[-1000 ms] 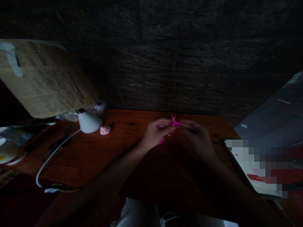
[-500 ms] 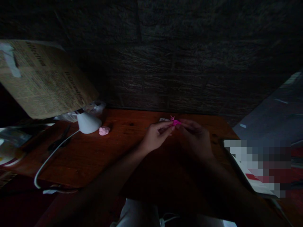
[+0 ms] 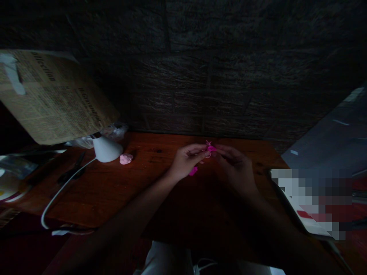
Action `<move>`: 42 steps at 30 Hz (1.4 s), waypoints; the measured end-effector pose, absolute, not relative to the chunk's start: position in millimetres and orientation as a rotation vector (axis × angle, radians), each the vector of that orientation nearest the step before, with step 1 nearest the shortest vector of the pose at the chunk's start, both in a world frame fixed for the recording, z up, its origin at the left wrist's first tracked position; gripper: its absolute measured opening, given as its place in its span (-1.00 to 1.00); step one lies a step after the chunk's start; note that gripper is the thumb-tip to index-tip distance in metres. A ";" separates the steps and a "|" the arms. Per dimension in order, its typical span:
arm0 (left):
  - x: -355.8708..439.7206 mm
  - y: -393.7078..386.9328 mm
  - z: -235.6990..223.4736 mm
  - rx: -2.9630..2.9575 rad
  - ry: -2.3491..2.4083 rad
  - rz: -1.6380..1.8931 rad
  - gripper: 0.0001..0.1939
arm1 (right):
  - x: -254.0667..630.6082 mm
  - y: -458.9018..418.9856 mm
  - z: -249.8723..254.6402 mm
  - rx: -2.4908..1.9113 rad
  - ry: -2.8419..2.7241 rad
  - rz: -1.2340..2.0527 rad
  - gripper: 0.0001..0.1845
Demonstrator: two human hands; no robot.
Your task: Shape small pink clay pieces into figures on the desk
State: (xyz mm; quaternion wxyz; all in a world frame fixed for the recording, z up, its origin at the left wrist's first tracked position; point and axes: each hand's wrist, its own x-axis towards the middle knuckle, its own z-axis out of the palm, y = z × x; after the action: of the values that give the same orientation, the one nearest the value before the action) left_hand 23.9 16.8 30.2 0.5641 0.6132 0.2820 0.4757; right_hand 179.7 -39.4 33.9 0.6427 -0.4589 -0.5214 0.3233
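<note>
My left hand (image 3: 185,162) pinches a small magenta piece that looks like modelling clay (image 3: 211,148) between thumb and fingers, above the wooden table. From the other side, the fingertips of my right hand (image 3: 237,166) press on the same piece. Thin pale-pink prongs (image 3: 208,142) stick up just beyond it; whether they are joined to it I cannot tell. Under my left hand shows a second magenta lump (image 3: 193,170), partly covered by the hand. A light-pink clay lump (image 3: 126,158) lies apart on the table, to the left.
A lamp with a white cone base (image 3: 107,148) and a newsprint shade (image 3: 63,99) stands left, its white cable (image 3: 57,194) running over the table edge. Dark scissors (image 3: 73,170) lie beside it. A stone wall (image 3: 186,76) closes the back; a pixelated flat object (image 3: 298,202) lies right.
My left hand tilted, hiding the lower magenta lump, then turned back so it shows again. The pinched magenta piece has shifted slightly and changed its visible outline between my fingers.
</note>
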 end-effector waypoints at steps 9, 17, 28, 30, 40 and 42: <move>24.4 16.9 30.2 1.468 0.703 1.159 -0.68 | 180.3 -39.5 31.9 -1.127 -1.171 0.684 -0.83; 28.6 14.3 31.3 1.513 0.671 1.283 -0.78 | 177.6 -39.6 34.4 -1.061 -1.140 0.770 -0.84; 28.4 15.0 30.0 1.492 0.672 1.247 -0.69 | 179.3 -37.8 32.5 -1.107 -1.135 0.823 -0.79; 29.4 15.4 29.3 1.485 0.649 1.263 -0.68 | 180.1 -38.3 32.9 -1.111 -1.156 0.812 -0.76; 28.7 11.4 29.3 1.486 0.667 1.215 -0.72 | 180.5 -39.3 37.8 -1.119 -1.217 0.796 -0.74; 28.6 10.9 29.9 1.479 0.675 1.198 -0.69 | 182.2 -38.6 38.1 -1.119 -1.227 0.802 -0.74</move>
State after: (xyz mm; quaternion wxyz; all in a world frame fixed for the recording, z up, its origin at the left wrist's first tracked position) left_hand 28.6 10.9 29.9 0.5320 0.6200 0.2831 0.5024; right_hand 182.2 -38.6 38.1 0.6042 -0.4834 -0.5303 0.3465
